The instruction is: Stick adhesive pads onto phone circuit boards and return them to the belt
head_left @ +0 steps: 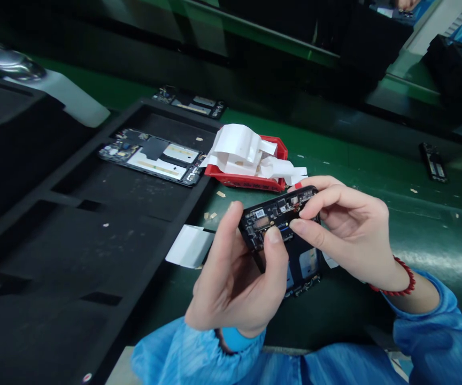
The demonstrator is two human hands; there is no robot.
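Observation:
Tilted above the green bench is an opened phone (291, 247), its circuit board facing me. My left hand (241, 278) grips its left side, the thumb lying on the board near a small white code label. My right hand (347, 230) is at the upper right of the phone, thumb and index finger pinched together over the board. Whatever sits between those two fingertips is too small to make out. A bit of red shows at the phone's top edge beside the right fingers.
Behind the phone stands a red bin (247, 181) heaped with white paper strips (237, 147). To the left, a black foam tray (106, 240) bears another opened phone (154, 160). More opened phones (199, 104) lie farther back. A white sheet (190, 246) rests beside the tray.

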